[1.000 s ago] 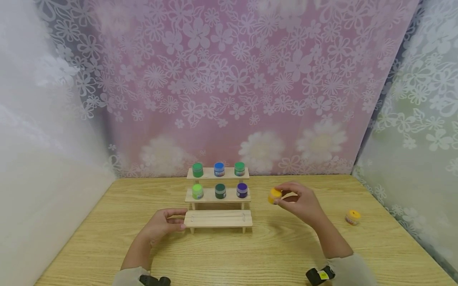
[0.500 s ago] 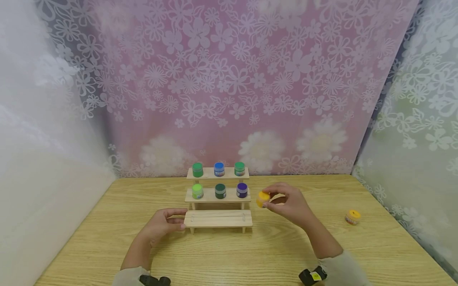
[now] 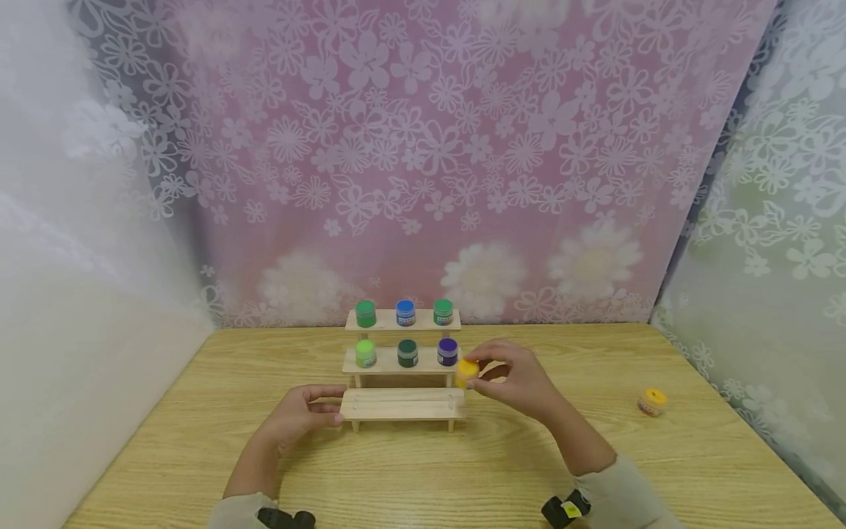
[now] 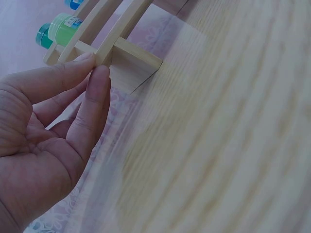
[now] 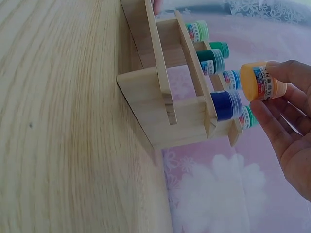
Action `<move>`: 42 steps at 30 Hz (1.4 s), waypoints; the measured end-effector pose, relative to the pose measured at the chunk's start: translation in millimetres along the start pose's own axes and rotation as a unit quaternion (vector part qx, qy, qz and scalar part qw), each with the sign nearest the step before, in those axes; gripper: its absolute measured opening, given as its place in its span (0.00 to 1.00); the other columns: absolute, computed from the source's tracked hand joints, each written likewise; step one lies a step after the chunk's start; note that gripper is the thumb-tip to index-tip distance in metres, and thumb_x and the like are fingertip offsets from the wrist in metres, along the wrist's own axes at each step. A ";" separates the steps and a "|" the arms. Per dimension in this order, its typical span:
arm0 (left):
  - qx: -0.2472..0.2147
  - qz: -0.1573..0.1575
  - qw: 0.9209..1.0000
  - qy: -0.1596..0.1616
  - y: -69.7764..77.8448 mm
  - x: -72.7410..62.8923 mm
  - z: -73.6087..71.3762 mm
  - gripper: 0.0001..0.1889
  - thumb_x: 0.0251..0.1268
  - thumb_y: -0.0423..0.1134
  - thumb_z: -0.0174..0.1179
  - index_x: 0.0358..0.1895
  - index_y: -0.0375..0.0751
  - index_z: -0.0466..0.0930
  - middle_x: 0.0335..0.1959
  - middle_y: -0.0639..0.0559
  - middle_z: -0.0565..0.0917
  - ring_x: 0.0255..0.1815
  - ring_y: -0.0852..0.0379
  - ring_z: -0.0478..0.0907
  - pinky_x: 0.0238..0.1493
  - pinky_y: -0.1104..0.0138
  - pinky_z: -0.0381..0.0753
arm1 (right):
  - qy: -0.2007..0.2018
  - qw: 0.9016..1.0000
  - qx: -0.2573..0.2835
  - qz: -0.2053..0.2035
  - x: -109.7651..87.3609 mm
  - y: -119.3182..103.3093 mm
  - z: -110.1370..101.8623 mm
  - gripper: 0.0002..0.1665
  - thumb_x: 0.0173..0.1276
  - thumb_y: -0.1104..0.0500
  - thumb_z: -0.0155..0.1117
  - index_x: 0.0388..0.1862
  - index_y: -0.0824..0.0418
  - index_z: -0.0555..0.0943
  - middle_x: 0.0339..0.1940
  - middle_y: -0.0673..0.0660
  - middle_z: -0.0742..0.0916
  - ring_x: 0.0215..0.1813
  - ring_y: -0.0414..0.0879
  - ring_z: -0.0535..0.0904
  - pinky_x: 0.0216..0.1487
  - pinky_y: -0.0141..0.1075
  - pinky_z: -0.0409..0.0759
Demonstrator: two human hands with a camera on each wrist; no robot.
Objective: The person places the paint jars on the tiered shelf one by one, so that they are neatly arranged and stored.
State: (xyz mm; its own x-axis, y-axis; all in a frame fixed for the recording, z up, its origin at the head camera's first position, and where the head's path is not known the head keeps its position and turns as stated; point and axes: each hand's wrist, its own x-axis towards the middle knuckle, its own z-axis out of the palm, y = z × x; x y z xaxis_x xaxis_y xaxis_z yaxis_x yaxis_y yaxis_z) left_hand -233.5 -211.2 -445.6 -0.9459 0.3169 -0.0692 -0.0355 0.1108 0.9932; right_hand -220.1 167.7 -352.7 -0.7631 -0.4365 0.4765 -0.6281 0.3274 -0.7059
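A three-step wooden display rack (image 3: 403, 404) stands on the table, its bottom step bare. My left hand (image 3: 295, 420) pinches the left end of that step; in the left wrist view the thumb and fingertips (image 4: 98, 77) meet at the board's end. My right hand (image 3: 518, 378) pinches a yellow-orange paint jar (image 3: 466, 372) between thumb and fingers. It hangs in the air by the rack's right side, near the purple-lidded jar (image 3: 447, 352) on the middle step. The right wrist view shows the held paint jar (image 5: 260, 82) with its printed label.
Light green (image 3: 365, 353) and dark green (image 3: 407, 353) jars share the middle step. Two green jars flank a blue jar (image 3: 405, 313) on the top step. Another yellow-orange jar (image 3: 652, 402) sits on the table at right. Floral-patterned sheets surround the table.
My right hand has carried the yellow-orange paint jar leftward, from beside the rack to its right edge. The left hand stays at the bottom step's left end.
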 end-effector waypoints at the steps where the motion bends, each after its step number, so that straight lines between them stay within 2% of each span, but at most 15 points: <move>1: 0.000 0.000 1.000 0.000 0.0 0.0 -0.3 0.33 0.57 0.29 0.69 0.66 0.26 0.69 0.57 0.36 0.78 0.49 0.50 0.80 0.48 0.60 0.83 | -0.003 1.000 0.003 0.001 0.8 -0.2 1.9 0.18 0.57 0.72 0.73 0.48 0.70 0.84 0.46 0.63 0.83 0.43 0.55 0.81 0.41 0.41 0.85; 9: -0.004 -0.004 1.000 0.001 -1.1 0.1 -1.3 0.33 0.57 0.30 0.70 0.66 0.26 0.69 0.56 0.37 0.78 0.49 0.50 0.80 0.48 0.60 0.83 | -0.019 0.999 0.026 0.002 7.7 -1.4 18.6 0.17 0.57 0.72 0.73 0.47 0.70 0.84 0.46 0.62 0.84 0.44 0.56 0.82 0.41 0.41 0.85; 18: 0.002 -0.006 1.000 0.009 0.2 0.4 1.1 0.33 0.56 0.30 0.71 0.65 0.27 0.70 0.55 0.37 0.79 0.49 0.49 0.80 0.48 0.59 0.83 | -0.033 0.998 0.047 -0.016 17.7 -8.3 33.8 0.19 0.56 0.74 0.72 0.48 0.73 0.83 0.44 0.64 0.84 0.44 0.57 0.81 0.41 0.42 0.85; 23: 0.001 -0.004 1.000 0.006 0.8 -0.1 0.9 0.33 0.56 0.30 0.71 0.65 0.27 0.70 0.57 0.36 0.78 0.49 0.49 0.80 0.48 0.60 0.83 | -0.050 0.996 0.071 -0.001 23.6 -9.8 44.5 0.19 0.57 0.74 0.72 0.48 0.73 0.83 0.46 0.64 0.83 0.44 0.58 0.82 0.43 0.42 0.85; 27: 0.002 -0.002 1.000 0.003 0.8 -0.3 0.7 0.33 0.56 0.31 0.71 0.66 0.27 0.70 0.58 0.34 0.77 0.50 0.49 0.80 0.48 0.60 0.83 | -0.057 0.995 0.078 0.007 26.5 -4.6 54.8 0.18 0.57 0.73 0.72 0.48 0.71 0.83 0.46 0.62 0.84 0.44 0.56 0.82 0.43 0.40 0.85; 35: 0.000 0.000 1.000 0.004 2.6 -0.5 1.0 0.32 0.57 0.29 0.70 0.66 0.26 0.69 0.59 0.33 0.76 0.50 0.49 0.80 0.48 0.60 0.83 | -0.054 0.995 0.082 0.018 31.2 29.7 81.4 0.20 0.57 0.68 0.75 0.50 0.65 0.84 0.47 0.57 0.83 0.44 0.49 0.83 0.43 0.35 0.84; 40: 0.002 0.000 1.000 0.002 2.3 -1.1 1.3 0.33 0.57 0.28 0.69 0.66 0.25 0.68 0.59 0.33 0.76 0.51 0.49 0.80 0.48 0.60 0.83 | -0.063 0.994 0.087 0.024 33.7 31.9 91.3 0.19 0.58 0.64 0.76 0.49 0.63 0.85 0.46 0.56 0.84 0.45 0.48 0.83 0.43 0.35 0.84; 42: 0.003 0.000 1.000 0.003 2.4 -1.2 1.7 0.32 0.57 0.28 0.69 0.66 0.25 0.68 0.59 0.33 0.76 0.51 0.49 0.80 0.47 0.60 0.83 | -0.069 0.993 0.084 0.035 34.4 23.2 92.8 0.19 0.58 0.66 0.75 0.50 0.65 0.85 0.46 0.57 0.84 0.46 0.50 0.83 0.43 0.36 0.84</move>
State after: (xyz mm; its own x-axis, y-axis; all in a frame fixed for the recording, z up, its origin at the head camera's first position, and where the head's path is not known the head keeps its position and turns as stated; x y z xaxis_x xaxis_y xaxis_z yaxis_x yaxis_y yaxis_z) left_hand -232.0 -209.7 -443.3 -0.9476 0.3121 -0.0681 -0.0333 0.1156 0.9927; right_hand -246.8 82.6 -401.3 -0.7689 -0.5321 0.3545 -0.5308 0.2221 -0.8179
